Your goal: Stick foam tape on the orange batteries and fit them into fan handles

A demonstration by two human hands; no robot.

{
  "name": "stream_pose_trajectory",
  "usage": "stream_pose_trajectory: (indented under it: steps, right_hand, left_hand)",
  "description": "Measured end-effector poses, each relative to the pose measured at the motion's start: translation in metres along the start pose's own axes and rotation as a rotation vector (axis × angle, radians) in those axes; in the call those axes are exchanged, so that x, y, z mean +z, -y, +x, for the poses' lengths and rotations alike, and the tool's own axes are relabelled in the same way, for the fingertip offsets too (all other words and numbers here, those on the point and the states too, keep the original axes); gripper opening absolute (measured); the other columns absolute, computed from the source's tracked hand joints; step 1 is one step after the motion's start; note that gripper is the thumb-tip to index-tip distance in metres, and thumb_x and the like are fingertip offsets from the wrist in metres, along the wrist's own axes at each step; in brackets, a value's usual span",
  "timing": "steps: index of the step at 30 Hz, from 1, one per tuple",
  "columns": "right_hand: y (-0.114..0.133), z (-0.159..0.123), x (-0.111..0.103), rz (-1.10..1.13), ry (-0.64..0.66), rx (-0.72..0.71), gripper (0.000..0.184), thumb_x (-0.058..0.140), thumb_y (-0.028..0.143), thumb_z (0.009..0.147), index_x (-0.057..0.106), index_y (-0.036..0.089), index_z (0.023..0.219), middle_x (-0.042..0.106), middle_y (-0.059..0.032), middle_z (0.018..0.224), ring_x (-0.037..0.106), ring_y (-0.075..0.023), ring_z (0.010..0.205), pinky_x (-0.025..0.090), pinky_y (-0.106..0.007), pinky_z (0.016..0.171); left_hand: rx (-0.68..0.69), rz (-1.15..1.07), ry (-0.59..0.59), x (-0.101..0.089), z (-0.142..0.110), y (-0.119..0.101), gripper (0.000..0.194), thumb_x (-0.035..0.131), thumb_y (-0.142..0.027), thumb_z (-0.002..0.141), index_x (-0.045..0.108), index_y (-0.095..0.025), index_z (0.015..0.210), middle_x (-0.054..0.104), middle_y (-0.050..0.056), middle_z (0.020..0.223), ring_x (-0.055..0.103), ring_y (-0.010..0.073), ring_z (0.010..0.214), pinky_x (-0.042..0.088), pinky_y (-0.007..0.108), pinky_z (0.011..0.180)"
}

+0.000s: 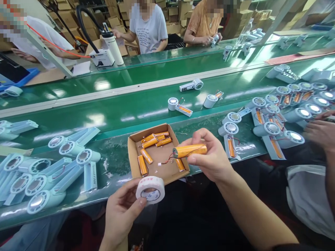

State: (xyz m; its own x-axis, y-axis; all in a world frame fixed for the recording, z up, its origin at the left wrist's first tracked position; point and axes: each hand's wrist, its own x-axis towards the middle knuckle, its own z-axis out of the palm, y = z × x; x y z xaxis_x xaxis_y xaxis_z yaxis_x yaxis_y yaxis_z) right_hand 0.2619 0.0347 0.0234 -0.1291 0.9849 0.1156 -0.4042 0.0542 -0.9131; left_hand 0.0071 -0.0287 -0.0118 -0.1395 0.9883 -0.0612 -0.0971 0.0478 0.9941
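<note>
Pinched between the thumb and fingers of my right hand (pixel 213 158) is an orange battery (pixel 191 150), its thin wires ending in a small white connector (pixel 159 164). My left hand (pixel 123 209) grips a roll of white tape (pixel 150 190) with reddish print, its core facing up toward me. Both hands are over the near edge of a shallow cardboard box (pixel 133 164). Several more orange batteries (pixel 150 141) lie loose in that box. My right hand and the battery hide part of its right side.
Pale blue handheld fan bodies (pixel 70 148) crowd the left of the green bench. More fans (pixel 269 129), some with batteries fitted, cover the right, near another person's hand (pixel 321 129). A few fans (pixel 183 106) lie on the green belt. People work across the line beside a white bottle (pixel 113 47).
</note>
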Motion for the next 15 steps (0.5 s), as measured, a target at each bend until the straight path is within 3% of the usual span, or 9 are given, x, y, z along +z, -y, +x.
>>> stream_pose_trajectory:
  steps: [2,5,9,12,15]
  right_hand:
    - [0.001,-0.013,0.0,-0.058,-0.044,-0.026,0.049,0.099,0.036,0.07,0.054,0.025,0.087,0.083,-0.003,0.096,0.081,-0.0233,0.083,0.066,-0.034,0.073]
    - [-0.006,-0.028,0.001,-0.208,-0.15,-0.125,0.035,0.097,0.036,0.074,0.071,0.025,0.093,0.083,-0.0032,0.093,0.081,-0.0226,0.08,0.066,-0.031,0.07]
    - [-0.025,-0.048,0.008,-0.27,-0.27,-0.224,0.024,0.091,0.045,0.082,0.082,0.027,0.095,0.085,-0.0064,0.097,0.082,-0.0275,0.093,0.069,-0.039,0.085]
    - [-0.039,-0.059,0.012,-0.215,-0.237,-0.193,0.023,0.091,0.04,0.083,0.081,0.026,0.098,0.085,-0.0067,0.102,0.082,-0.0259,0.096,0.068,-0.036,0.089]
    - [-0.038,-0.06,0.003,-0.194,-0.11,-0.08,0.025,0.092,0.033,0.081,0.079,0.024,0.101,0.085,-0.0049,0.1,0.083,-0.0218,0.089,0.068,-0.03,0.083]
  left_hand:
    - [0.059,0.078,0.023,0.006,-0.001,0.0,0.034,0.097,-0.031,0.059,0.088,-0.026,0.092,0.082,0.009,0.081,0.078,0.0258,0.066,0.066,0.03,0.061]
    - [0.109,0.156,0.064,0.015,-0.002,-0.005,0.031,0.095,-0.031,0.064,0.088,-0.028,0.095,0.083,0.009,0.084,0.079,0.0264,0.069,0.068,0.032,0.065]
    - [0.176,0.215,0.086,0.024,-0.003,-0.008,0.028,0.094,-0.03,0.067,0.088,-0.03,0.095,0.083,0.007,0.087,0.08,0.0265,0.072,0.068,0.031,0.068]
    - [0.219,0.248,0.067,0.027,-0.003,-0.005,0.027,0.093,-0.03,0.069,0.088,-0.03,0.096,0.084,0.006,0.088,0.08,0.0253,0.072,0.068,0.029,0.067]
    - [0.219,0.276,0.055,0.029,-0.003,-0.002,0.028,0.092,-0.032,0.072,0.087,-0.028,0.099,0.084,0.005,0.089,0.08,0.0241,0.072,0.068,0.028,0.067]
